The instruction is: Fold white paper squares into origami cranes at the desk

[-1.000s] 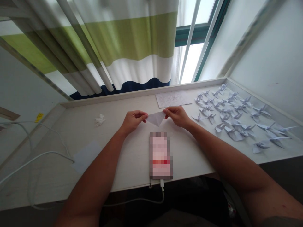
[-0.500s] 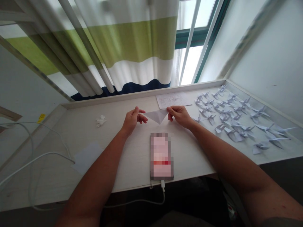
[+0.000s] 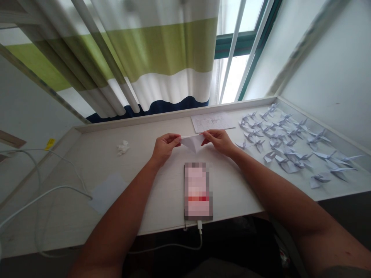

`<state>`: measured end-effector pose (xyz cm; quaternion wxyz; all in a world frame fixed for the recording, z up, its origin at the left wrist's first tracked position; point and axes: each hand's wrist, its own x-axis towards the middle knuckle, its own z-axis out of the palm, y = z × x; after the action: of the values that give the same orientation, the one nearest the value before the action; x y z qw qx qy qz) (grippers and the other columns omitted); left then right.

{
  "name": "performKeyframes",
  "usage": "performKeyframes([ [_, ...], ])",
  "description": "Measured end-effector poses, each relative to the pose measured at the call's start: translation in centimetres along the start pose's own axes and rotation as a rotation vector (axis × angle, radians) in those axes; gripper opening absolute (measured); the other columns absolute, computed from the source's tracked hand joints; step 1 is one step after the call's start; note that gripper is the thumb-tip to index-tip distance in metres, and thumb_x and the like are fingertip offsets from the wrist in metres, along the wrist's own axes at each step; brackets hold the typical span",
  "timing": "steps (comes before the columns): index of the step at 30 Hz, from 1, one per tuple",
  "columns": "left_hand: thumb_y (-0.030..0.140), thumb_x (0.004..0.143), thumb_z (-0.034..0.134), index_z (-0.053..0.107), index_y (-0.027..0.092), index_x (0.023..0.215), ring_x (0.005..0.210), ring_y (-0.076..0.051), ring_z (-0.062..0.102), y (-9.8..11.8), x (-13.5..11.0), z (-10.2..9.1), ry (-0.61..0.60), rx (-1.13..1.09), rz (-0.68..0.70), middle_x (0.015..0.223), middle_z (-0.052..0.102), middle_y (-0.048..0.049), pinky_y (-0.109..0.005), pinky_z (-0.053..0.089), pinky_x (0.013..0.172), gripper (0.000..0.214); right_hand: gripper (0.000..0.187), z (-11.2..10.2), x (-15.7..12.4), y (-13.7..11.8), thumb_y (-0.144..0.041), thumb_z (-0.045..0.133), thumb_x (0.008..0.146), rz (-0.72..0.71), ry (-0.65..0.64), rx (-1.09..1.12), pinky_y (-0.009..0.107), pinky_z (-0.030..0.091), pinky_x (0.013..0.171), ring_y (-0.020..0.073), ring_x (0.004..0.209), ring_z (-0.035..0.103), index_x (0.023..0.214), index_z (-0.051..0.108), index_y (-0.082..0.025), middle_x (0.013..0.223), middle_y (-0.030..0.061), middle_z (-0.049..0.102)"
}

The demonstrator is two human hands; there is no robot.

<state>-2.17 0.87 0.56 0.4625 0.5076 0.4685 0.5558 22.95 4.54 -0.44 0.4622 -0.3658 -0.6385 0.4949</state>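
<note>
A small white paper folded into a triangle [image 3: 193, 142] hangs point down just above the desk [image 3: 139, 185]. My left hand [image 3: 164, 147] pinches its left corner and my right hand [image 3: 218, 140] pinches its right corner. Both hands are closed on the paper, a little beyond the phone [image 3: 198, 192] that lies flat in front of me with a cable in its near end.
Several folded paper cranes [image 3: 285, 144] cover the desk's right part. A printed sheet [image 3: 212, 121] lies behind my hands, a crumpled scrap [image 3: 123, 147] to the left, a blank sheet [image 3: 106, 191] at near left. White cables [image 3: 43, 193] loop over the left edge. Curtains and a window stand behind.
Half a second ago my left hand's fingers were spread off the paper's left tip; they have closed on it again. The triangle has narrowed slightly between my hands.
</note>
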Motion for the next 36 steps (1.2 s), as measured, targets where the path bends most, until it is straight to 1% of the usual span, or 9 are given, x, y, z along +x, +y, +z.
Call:
performKeyframes([
  [2,0.046,0.064,0.098,0.080,0.016,0.090,0.081,-0.018,0.073,0.09,-0.07,0.15,0.017,-0.022,0.010,0.087,0.080,-0.0061,-0.034,0.062,0.081,0.044,0.058,-0.02,0.10,0.12,-0.072,0.085,0.077,0.011,0.022,0.055,0.037,0.064,0.078,0.0184,0.076,0.074,0.097,0.083,-0.017,0.082,0.0071,0.080],
  [5,0.042,0.066,0.097,0.080,0.016,0.089,0.076,-0.016,0.070,0.27,-0.18,0.30,0.055,-0.011,0.083,0.085,0.079,-0.0053,-0.032,0.059,0.076,0.038,0.054,-0.10,0.21,0.23,-0.060,0.093,0.073,0.043,0.029,0.175,0.038,0.065,0.083,0.0176,0.083,0.074,0.106,0.081,-0.020,0.095,0.0066,0.082],
  [9,0.041,0.070,0.094,0.080,0.017,0.090,0.078,-0.017,0.071,0.43,-0.31,0.37,0.092,0.038,0.169,0.086,0.079,-0.0052,-0.034,0.059,0.080,0.035,0.054,-0.15,0.25,0.21,-0.049,0.099,0.068,0.034,0.026,0.258,0.040,0.064,0.086,0.0177,0.087,0.072,0.111,0.079,-0.022,0.095,0.0027,0.078],
  [12,0.043,0.069,0.094,0.079,0.017,0.090,0.083,-0.018,0.073,0.43,-0.33,0.38,0.100,0.050,0.191,0.088,0.078,-0.0056,-0.035,0.060,0.082,0.036,0.056,-0.09,0.22,0.07,-0.045,0.100,0.065,0.032,0.014,0.267,0.040,0.064,0.087,0.0179,0.090,0.071,0.112,0.079,-0.024,0.097,0.0015,0.074],
  [15,0.041,0.069,0.094,0.079,0.017,0.090,0.079,-0.017,0.071,0.43,-0.28,0.38,0.112,0.047,0.194,0.086,0.078,-0.0050,-0.034,0.060,0.079,0.035,0.054,0.04,0.18,-0.13,-0.042,0.100,0.065,0.012,0.022,0.243,0.039,0.064,0.087,0.0175,0.090,0.070,0.112,0.078,-0.025,0.100,0.0016,0.072],
  [20,0.036,0.067,0.094,0.078,0.017,0.087,0.072,-0.016,0.069,0.60,-0.27,0.42,0.126,0.040,0.170,0.082,0.078,-0.0042,-0.032,0.060,0.069,0.032,0.050,0.23,0.16,-0.39,-0.039,0.098,0.067,-0.054,0.094,0.201,0.039,0.064,0.086,0.0177,0.090,0.070,0.109,0.077,-0.024,0.100,0.0027,0.072],
  [27,0.038,0.065,0.094,0.077,0.016,0.086,0.070,-0.016,0.069,0.67,-0.24,0.33,0.105,0.036,0.117,0.075,0.075,-0.0024,-0.033,0.060,0.068,0.035,0.049,0.23,0.22,-0.14,-0.039,0.094,0.071,-0.098,0.094,0.140,0.039,0.065,0.083,0.0171,0.087,0.069,0.113,0.075,-0.022,0.101,0.0033,0.072],
  [31,0.036,0.064,0.094,0.079,0.017,0.087,0.070,-0.015,0.067,0.62,-0.17,0.30,0.071,-0.011,0.061,0.075,0.074,-0.0019,-0.031,0.060,0.067,0.033,0.045,0.26,0.11,-0.25,-0.038,0.092,0.074,-0.089,0.077,0.128,0.039,0.064,0.085,0.0178,0.089,0.069,0.114,0.075,-0.023,0.102,0.0036,0.071],
  [36,0.034,0.062,0.094,0.079,0.017,0.086,0.065,-0.013,0.064,0.62,-0.09,0.37,0.028,-0.085,-0.043,0.071,0.071,-0.0007,-0.027,0.056,0.061,0.033,0.045,0.57,-0.03,-0.60,-0.038,0.094,0.072,-0.054,0.092,0.191,0.038,0.062,0.086,0.0177,0.090,0.069,0.111,0.076,-0.023,0.100,0.0030,0.071],
])
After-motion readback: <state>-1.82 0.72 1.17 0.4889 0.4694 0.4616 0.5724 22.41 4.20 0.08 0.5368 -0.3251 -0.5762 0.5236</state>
